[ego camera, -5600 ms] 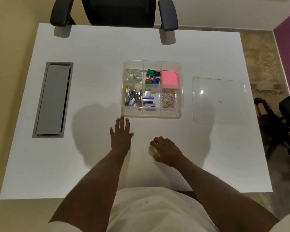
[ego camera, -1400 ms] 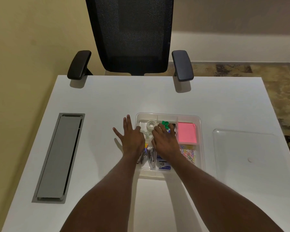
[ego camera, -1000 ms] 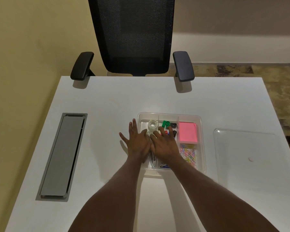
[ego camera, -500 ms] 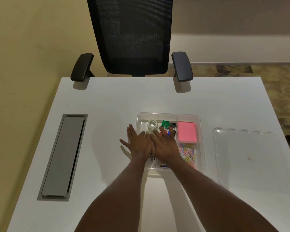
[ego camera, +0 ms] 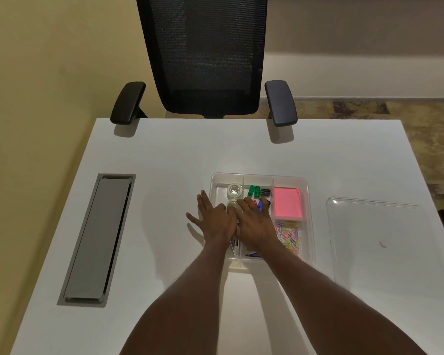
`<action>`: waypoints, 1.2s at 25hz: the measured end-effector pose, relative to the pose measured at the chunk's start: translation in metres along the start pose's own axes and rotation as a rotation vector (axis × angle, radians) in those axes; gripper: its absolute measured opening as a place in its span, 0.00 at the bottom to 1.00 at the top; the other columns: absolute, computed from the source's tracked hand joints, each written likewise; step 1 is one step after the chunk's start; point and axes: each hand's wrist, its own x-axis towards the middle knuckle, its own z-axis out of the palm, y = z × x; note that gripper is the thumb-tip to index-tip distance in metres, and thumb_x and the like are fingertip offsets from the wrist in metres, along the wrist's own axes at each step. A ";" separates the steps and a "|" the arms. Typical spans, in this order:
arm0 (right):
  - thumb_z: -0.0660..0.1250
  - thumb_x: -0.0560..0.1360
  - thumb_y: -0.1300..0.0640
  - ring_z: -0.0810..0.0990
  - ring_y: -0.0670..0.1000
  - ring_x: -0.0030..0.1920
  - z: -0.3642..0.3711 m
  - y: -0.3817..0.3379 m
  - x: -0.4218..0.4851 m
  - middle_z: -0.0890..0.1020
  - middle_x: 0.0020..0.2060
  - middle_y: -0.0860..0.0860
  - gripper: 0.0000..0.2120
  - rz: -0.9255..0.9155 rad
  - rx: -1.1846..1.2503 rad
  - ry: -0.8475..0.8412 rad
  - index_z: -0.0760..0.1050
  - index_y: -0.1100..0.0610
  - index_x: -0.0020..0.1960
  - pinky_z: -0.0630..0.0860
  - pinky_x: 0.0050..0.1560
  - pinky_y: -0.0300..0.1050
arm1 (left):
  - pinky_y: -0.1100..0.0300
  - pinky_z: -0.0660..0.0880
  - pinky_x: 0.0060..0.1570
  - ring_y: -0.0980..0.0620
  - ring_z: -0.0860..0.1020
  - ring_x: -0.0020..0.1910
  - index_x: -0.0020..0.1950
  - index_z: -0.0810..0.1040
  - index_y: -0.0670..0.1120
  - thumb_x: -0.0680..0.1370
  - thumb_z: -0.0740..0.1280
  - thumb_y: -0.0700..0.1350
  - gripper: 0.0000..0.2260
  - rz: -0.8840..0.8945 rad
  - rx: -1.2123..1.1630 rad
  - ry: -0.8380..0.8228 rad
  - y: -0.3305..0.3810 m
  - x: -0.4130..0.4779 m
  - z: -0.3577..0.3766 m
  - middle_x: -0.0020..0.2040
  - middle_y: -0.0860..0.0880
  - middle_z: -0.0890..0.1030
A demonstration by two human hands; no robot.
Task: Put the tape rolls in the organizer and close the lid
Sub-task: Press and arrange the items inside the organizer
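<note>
Head view: progress at the loading stage. Tape rolls (ego camera: 233, 192) are seen in the far-left compartment of the organizer (ego camera: 308, 216), one lying clear at the back and a second (ego camera: 233, 204) just beyond the fingertips. The right hand (ego camera: 254, 222) is spread over the middle of the organizer with its fingers at the second roll; whether anything is pinched beneath it cannot be told. The left hand (ego camera: 215, 221) is laid flat and open, fingers apart, across the left rim and onto the table (ego camera: 164, 155), apparently steadying the organizer. No roll is seen loose on the table, so loading is judged to be finished or nearly so, though the compartments under the hands are hidden. The lid (ego camera: 385, 239) lies flat on the table to the right, just beside the organizer, not yet fitted. Fetching and seating it is judged to be what is left.
</note>
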 end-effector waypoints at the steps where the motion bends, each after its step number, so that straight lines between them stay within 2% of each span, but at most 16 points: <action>1: 0.53 0.83 0.41 0.72 0.56 0.72 0.000 0.001 -0.001 0.77 0.68 0.52 0.22 -0.010 -0.004 0.009 0.72 0.50 0.70 0.55 0.75 0.65 | 0.29 0.37 0.75 0.47 0.38 0.83 0.63 0.80 0.54 0.84 0.56 0.57 0.16 -0.001 0.007 0.006 -0.002 0.001 0.001 0.84 0.47 0.44; 4: 0.57 0.83 0.43 0.71 0.57 0.73 0.007 0.003 -0.005 0.76 0.70 0.54 0.21 -0.006 0.001 0.064 0.73 0.53 0.70 0.59 0.73 0.63 | 0.29 0.36 0.74 0.48 0.40 0.83 0.61 0.82 0.54 0.84 0.56 0.56 0.17 -0.020 -0.039 0.042 -0.003 0.004 0.004 0.85 0.46 0.47; 7: 0.66 0.80 0.48 0.73 0.57 0.72 0.016 0.002 -0.009 0.76 0.70 0.56 0.22 0.029 0.074 0.103 0.73 0.57 0.71 0.66 0.72 0.61 | 0.28 0.38 0.75 0.47 0.41 0.83 0.60 0.83 0.54 0.83 0.59 0.56 0.16 -0.042 -0.073 0.052 0.000 0.006 0.003 0.84 0.46 0.48; 12: 0.82 0.67 0.55 0.78 0.61 0.67 0.015 -0.005 -0.018 0.80 0.66 0.61 0.36 -0.009 0.157 0.199 0.69 0.61 0.69 0.77 0.64 0.62 | 0.27 0.40 0.75 0.47 0.41 0.83 0.63 0.82 0.55 0.83 0.59 0.54 0.14 -0.078 -0.076 0.022 0.007 0.006 0.002 0.84 0.46 0.48; 16: 0.82 0.67 0.57 0.77 0.61 0.69 0.016 -0.006 -0.023 0.79 0.67 0.61 0.38 0.002 0.206 0.186 0.66 0.61 0.70 0.77 0.64 0.62 | 0.28 0.39 0.74 0.48 0.42 0.83 0.62 0.82 0.56 0.83 0.59 0.54 0.14 -0.060 -0.083 0.039 0.004 0.003 0.004 0.84 0.47 0.48; 20: 0.83 0.66 0.56 0.76 0.62 0.69 0.016 -0.009 -0.022 0.77 0.69 0.61 0.38 0.042 0.237 0.105 0.69 0.61 0.71 0.77 0.63 0.64 | 0.28 0.38 0.74 0.48 0.42 0.83 0.63 0.81 0.57 0.84 0.59 0.55 0.14 -0.067 -0.123 0.047 0.002 0.000 0.007 0.84 0.48 0.49; 25: 0.74 0.76 0.52 0.76 0.60 0.70 0.004 -0.011 -0.030 0.78 0.69 0.59 0.26 0.074 0.192 0.225 0.72 0.59 0.71 0.72 0.70 0.61 | 0.29 0.39 0.74 0.48 0.45 0.83 0.64 0.78 0.56 0.83 0.61 0.55 0.12 -0.008 -0.136 0.119 -0.005 0.001 0.011 0.84 0.49 0.52; 27: 0.75 0.75 0.53 0.79 0.60 0.67 -0.003 -0.012 -0.034 0.80 0.65 0.59 0.24 0.093 0.136 0.279 0.75 0.60 0.68 0.72 0.68 0.61 | 0.30 0.43 0.75 0.47 0.50 0.83 0.66 0.76 0.54 0.82 0.62 0.53 0.14 0.013 -0.119 0.181 -0.011 -0.003 0.012 0.83 0.47 0.58; 30: 0.74 0.75 0.52 0.79 0.60 0.66 -0.010 -0.011 -0.044 0.82 0.63 0.58 0.22 0.086 0.042 0.311 0.76 0.60 0.66 0.72 0.69 0.58 | 0.36 0.59 0.75 0.43 0.66 0.76 0.68 0.73 0.47 0.80 0.64 0.49 0.17 0.064 -0.008 0.329 -0.022 -0.022 0.012 0.74 0.43 0.71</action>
